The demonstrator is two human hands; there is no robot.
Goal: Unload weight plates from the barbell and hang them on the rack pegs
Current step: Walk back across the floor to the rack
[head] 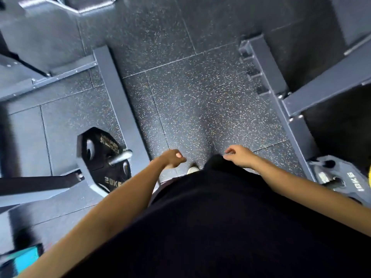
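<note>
Hanging loose-curled and empty: left hand (173,159), right hand (239,156) | black angular rubber 20KG plate (103,159) already on chrome peg (121,156), left rack | grey 10KG plate (339,178) on right rack | barbell unseen; remaining load cannot be judged | speckled rubber floor (196,97)

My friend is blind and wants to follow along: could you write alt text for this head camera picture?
Looking straight down, a person's left hand and right hand hang loosely curled and hold nothing, above a speckled rubber gym floor. To the left a black 20 kg plate hangs on a rack peg; at right sits a grey 10 kg plate.
</note>
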